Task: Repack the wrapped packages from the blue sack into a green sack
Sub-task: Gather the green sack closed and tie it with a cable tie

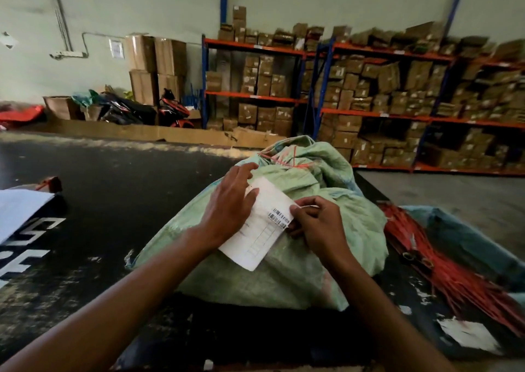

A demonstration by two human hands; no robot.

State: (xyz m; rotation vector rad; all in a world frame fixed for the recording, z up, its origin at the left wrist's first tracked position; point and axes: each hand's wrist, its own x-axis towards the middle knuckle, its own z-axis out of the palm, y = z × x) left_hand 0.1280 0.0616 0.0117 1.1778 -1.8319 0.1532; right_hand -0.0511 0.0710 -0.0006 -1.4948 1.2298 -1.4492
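Note:
A full green sack (pixel 287 275) lies on the dark table in front of me, its neck tied shut with red string (pixel 279 160). A white label with a barcode (pixel 260 238) lies on top of the sack. My left hand (pixel 230 201) presses flat on the label's left side, fingers spread. My right hand (pixel 315 221) pinches the label's right edge by the barcode. A crumpled blue sack (pixel 466 241) lies to the right of the green one. No wrapped packages show.
A bundle of red ties (pixel 443 269) lies between the two sacks. A scrap of white paper (pixel 468 334) sits at the near right. White sheets (pixel 20 209) lie at the left edge. Shelves of cardboard boxes (pixel 369 93) line the back wall.

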